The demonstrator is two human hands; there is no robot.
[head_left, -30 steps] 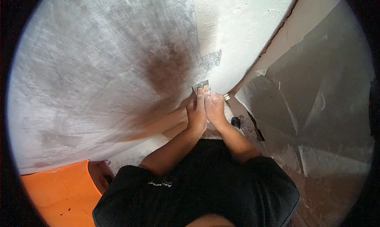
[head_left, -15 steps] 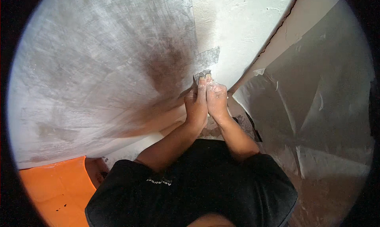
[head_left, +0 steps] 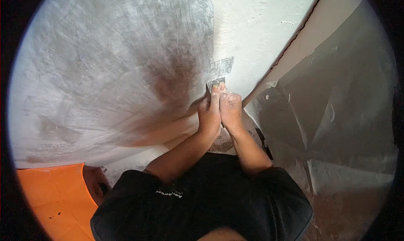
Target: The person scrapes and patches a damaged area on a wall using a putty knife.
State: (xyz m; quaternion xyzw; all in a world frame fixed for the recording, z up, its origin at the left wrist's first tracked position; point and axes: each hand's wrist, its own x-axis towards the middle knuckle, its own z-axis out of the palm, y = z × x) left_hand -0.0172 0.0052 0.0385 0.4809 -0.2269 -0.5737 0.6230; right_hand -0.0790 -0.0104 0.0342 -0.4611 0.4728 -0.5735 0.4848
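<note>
Both my hands are pressed side by side against the wall, thumbs up along a small dark metal scraper. My left hand wraps its lower left part, and a pointed dark corner sticks out beside it. My right hand grips it from the right, its fingers curled and dusted with pale powder or paste. The handle, if any, is hidden by my hands. Just above the blade, a ragged grey patch crosses onto the white wall, beside the large streaky grey coating.
Grey plastic sheeting hangs in folds on the right. A dark jagged crack runs along the corner between the wall surfaces. An orange sheet or bag lies at lower left, next to a pale ledge.
The view has shifted a little, so the wall and grey patch sit lower in the picture. My hands are slightly lower too, with the same two-handed grip on the scraper.
</note>
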